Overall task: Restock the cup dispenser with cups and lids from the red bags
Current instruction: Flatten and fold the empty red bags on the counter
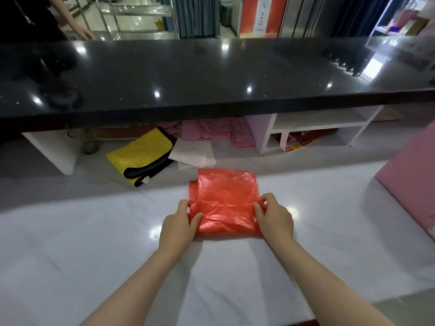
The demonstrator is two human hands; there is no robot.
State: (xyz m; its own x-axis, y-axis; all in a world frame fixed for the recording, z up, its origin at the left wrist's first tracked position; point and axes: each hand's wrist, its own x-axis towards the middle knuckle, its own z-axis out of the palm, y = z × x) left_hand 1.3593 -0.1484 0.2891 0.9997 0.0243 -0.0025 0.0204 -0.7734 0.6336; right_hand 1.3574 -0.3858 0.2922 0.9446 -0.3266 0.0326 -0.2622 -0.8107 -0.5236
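- A red bag [223, 203], folded flat, lies on the white bench [94, 243] near its far edge.
- The left hand [179, 224] pinches the bag's left edge; the right hand [274, 217] pinches its right edge.
- A yellow cloth [141, 154] lies beyond, under the black counter [211, 74].

red bag [223, 201], empty, folded flat, crinkled, on white counter [94, 231]

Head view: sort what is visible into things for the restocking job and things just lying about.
For the job:
- red bag, flat on the white counter
- left hand and right hand, each pinching a side of it

Lying about:
- yellow cloth
- white papers
- pink stack
- black countertop
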